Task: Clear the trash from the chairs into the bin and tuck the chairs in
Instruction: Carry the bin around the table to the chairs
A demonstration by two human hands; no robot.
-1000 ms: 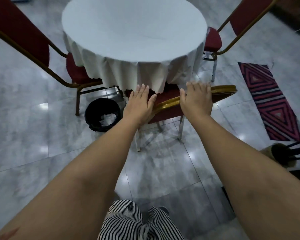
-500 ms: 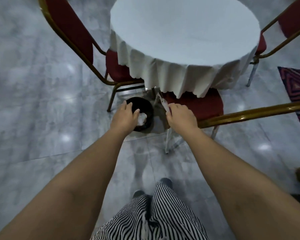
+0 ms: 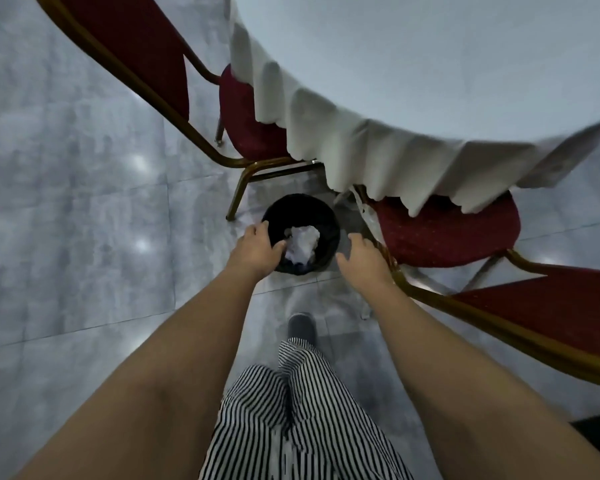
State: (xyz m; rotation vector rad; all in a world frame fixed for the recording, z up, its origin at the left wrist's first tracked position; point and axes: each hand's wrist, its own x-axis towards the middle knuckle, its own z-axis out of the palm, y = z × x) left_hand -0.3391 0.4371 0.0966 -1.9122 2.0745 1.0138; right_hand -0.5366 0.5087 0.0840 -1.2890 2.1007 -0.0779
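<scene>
A round black bin (image 3: 328, 220) stands on the floor between two red chairs, with crumpled white paper (image 3: 302, 242) inside it. My left hand (image 3: 255, 251) grips the bin's left rim, thumb inside and fingers outside. My right hand (image 3: 364, 263) hovers just right of the bin with fingers apart, holding nothing, above the gold frame of the right chair (image 3: 444, 233). That chair's red seat sits partly under the white tablecloth (image 3: 361, 147). The left chair (image 3: 246, 123) also has its seat partly under the cloth.
The round table (image 3: 447, 64) fills the upper right. The right chair's backrest (image 3: 551, 310) juts out low at my right arm. Grey marble floor (image 3: 84, 220) spreads to the left. My striped trousers and a shoe (image 3: 302, 325) are below the bin.
Both hands left the right chair's backrest and dropped to the bin. I moved closer and left, and my left hand has closed on the bin's rim.
</scene>
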